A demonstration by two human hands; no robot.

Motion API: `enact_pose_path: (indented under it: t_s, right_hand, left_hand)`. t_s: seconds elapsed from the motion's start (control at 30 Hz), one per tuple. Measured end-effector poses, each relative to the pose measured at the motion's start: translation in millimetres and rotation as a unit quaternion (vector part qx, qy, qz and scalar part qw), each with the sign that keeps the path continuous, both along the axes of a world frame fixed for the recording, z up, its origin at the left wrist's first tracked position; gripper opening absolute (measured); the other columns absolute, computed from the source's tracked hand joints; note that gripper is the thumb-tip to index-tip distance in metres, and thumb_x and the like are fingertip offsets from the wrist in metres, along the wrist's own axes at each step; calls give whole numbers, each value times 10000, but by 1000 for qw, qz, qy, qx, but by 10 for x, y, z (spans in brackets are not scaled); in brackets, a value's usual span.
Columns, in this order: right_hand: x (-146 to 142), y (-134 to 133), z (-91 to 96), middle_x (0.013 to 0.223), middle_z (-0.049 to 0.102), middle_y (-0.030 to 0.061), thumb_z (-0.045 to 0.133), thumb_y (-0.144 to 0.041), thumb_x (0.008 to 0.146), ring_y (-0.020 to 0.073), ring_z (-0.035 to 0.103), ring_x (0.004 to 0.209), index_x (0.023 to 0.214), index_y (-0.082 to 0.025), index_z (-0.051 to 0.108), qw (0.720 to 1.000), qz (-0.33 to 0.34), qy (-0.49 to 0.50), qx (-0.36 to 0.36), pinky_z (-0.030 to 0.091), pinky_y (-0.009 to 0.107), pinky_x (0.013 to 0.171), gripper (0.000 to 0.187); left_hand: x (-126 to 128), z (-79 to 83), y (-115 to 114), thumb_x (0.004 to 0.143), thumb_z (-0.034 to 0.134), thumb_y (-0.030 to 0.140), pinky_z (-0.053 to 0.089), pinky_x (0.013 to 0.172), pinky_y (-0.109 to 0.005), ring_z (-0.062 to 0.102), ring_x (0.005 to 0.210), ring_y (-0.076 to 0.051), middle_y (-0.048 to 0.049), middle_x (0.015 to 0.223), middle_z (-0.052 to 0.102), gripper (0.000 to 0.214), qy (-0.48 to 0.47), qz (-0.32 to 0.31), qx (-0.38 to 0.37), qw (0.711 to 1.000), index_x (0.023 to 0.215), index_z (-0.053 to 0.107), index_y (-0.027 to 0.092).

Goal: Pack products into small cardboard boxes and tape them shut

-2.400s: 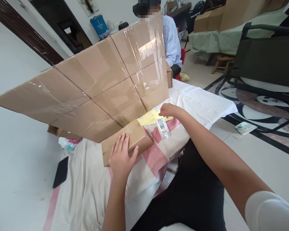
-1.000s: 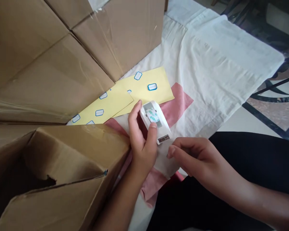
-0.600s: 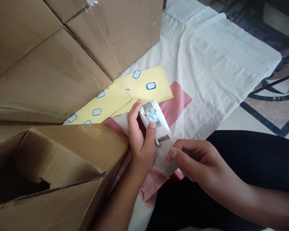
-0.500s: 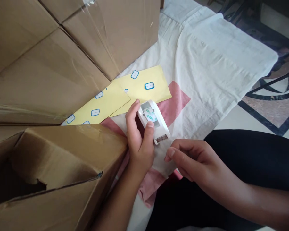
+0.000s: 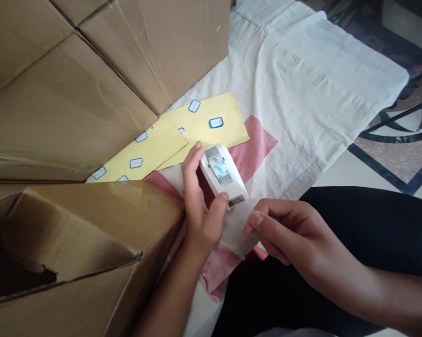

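Observation:
My left hand (image 5: 206,201) holds a small white plastic device (image 5: 234,180), fingers round its far side and thumb near its lower end. In the device's grey recess sits a white patch with green print (image 5: 218,166). A small dark window shows at the end of the device nearest me. Just right of that end is my right hand (image 5: 284,229), thumb and forefinger pinched together. Whatever lies between those fingertips, if anything, I cannot make out. Beyond the device, yellow sheets (image 5: 228,105) carry several blue-edged labels.
Large taped cardboard boxes (image 5: 109,93) stand at the upper left. An open carton (image 5: 102,215) is close to my left forearm. A white cloth with pink patches (image 5: 284,79) lies under the sheets. Patterned floor (image 5: 400,164) shows at the right.
My left thumb has slid down the device toward its lower end, uncovering more of the printed patch. My right hand stays pinched beside it, slightly shifted. The view has moved a little.

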State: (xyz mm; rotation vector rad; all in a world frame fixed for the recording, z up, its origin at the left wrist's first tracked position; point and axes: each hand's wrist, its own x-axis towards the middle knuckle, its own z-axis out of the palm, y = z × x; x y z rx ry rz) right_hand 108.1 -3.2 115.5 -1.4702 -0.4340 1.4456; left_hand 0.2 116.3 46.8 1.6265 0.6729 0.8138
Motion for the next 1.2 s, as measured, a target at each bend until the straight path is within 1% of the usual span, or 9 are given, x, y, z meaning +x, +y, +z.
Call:
enact_pose_path:
  t_s: [0.13, 0.4, 0.53, 0.6, 0.67, 0.83, 1.0, 1.1, 1.2]
  right_hand:
    - [41, 12, 26, 471, 386, -41, 641, -563, 934, 79, 262, 421, 621, -223, 585, 1000, -18, 2, 16, 228, 253, 389, 466]
    - [65, 9, 78, 495, 418, -60, 690, -455, 936, 52, 276, 441, 640, -183, 585, 999, -26, 31, 26, 227, 204, 399, 416]
    - [91, 15, 77, 496, 410, -64, 673, -429, 953, 51, 275, 443, 631, -182, 569, 998, -35, 36, 33, 237, 199, 406, 418]
    - [101, 17, 67, 494, 402, -65, 651, -431, 967, 51, 265, 440, 630, -184, 563, 998, -38, 29, 34, 245, 201, 410, 428]
    - [106, 17, 58, 492, 401, -64, 625, -424, 984, 52, 261, 438, 627, -185, 557, 998, -38, 21, 34, 245, 201, 410, 435]
    - [108, 8, 54, 491, 411, -58, 602, -413, 996, 56, 284, 444, 626, -184, 553, 999, -25, 1, 32, 231, 202, 402, 438]
    - [108, -9, 56, 487, 410, -57, 592, -416, 1001, 56, 282, 442, 627, -186, 555, 999, -16, 1, 28, 234, 202, 402, 441]
    - [111, 0, 82, 485, 408, -56, 602, -408, 993, 57, 278, 441, 607, -188, 545, 1000, -10, 5, 26, 236, 202, 400, 448]
    - [117, 16, 123, 489, 414, -55, 623, -410, 978, 58, 284, 444, 612, -188, 568, 1000, -2, -2, 23, 241, 202, 402, 432]
  left_hand:
    - [-12, 45, 4, 869, 689, 574, 245, 1280, -543, 163, 1577, -387, -71, 1686, 218, 826, 15, -39, 23, 999, 1560, 333, 299]
    - [-20, 20, 58, 924, 560, 657, 244, 1258, -575, 100, 1584, -379, -124, 1690, 132, 824, 61, -78, 129, 987, 1583, 236, 284]
    - [-36, 26, 62, 957, 492, 626, 265, 1248, -585, 118, 1581, -386, -128, 1686, 151, 759, 63, -73, 138, 986, 1582, 252, 267]
    - [-39, 23, 63, 965, 479, 607, 275, 1253, -557, 132, 1580, -377, -110, 1689, 155, 731, 63, -73, 140, 985, 1581, 260, 280]
    - [-35, 16, 63, 961, 491, 603, 283, 1254, -538, 145, 1578, -373, -106, 1690, 159, 735, 65, -73, 146, 984, 1580, 260, 283]
    - [-21, 0, 56, 925, 560, 622, 280, 1236, -600, 153, 1571, -397, -150, 1680, 182, 811, 80, -61, 169, 981, 1577, 245, 256]
    - [-44, 10, 40, 947, 542, 576, 261, 1259, -600, 87, 1590, -389, -98, 1709, 111, 774, 82, -58, 156, 983, 1590, 211, 298]
    - [-55, 31, 34, 934, 556, 598, 251, 1267, -609, 75, 1591, -395, -73, 1717, 86, 811, 77, -62, 158, 982, 1598, 183, 319]
    - [-49, 38, 27, 882, 614, 659, 266, 1248, -649, 91, 1583, -421, -89, 1713, 108, 885, 86, -74, 179, 977, 1590, 200, 325]
